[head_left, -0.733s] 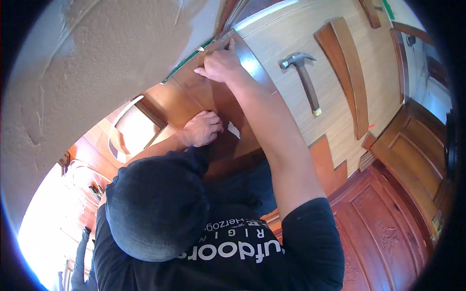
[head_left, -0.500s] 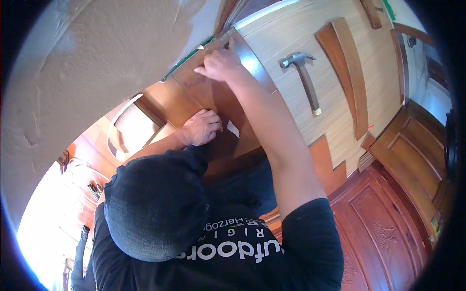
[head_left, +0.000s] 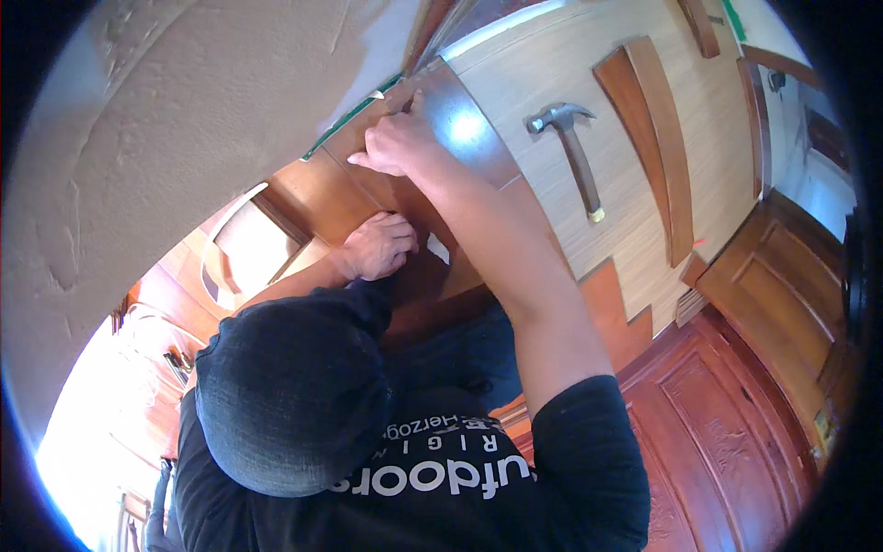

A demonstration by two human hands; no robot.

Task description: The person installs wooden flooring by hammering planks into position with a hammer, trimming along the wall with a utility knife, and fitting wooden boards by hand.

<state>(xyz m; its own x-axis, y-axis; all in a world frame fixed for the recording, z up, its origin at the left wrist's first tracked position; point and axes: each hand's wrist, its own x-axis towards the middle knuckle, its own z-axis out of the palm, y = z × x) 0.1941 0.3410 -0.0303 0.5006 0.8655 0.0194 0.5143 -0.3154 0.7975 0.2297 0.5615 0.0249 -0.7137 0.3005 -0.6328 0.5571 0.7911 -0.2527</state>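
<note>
item: right hand, 1. thumb and forefinger spread, other fingers curled in; forefinger aimed at the wall edge. no held object shows; cannot tell whether the fingers grip or press.

item: left hand, 1. fingers curled under, resting on brown wood nearer the body; anything inside them is hidden.

item: brown plank, 1. lies directly beneath the right fingers, glossy part just to their right. visible right edge slants from the wall end away toward the lower right; long axis appears to follow that edge, though hand and forearm cover much of it. right hand nearer its wall end.

item: green strip, 1. along the foot of the rough wall, just beyond the right thumb.

item: claw hammer, 1. on the pale wood-grain surface, near that surface's left edge, apart from both hands; right forearm nearer. head away from the body, handle toward the lower right.

item: brown strips, 2. right of the hammer, side by side.
</note>
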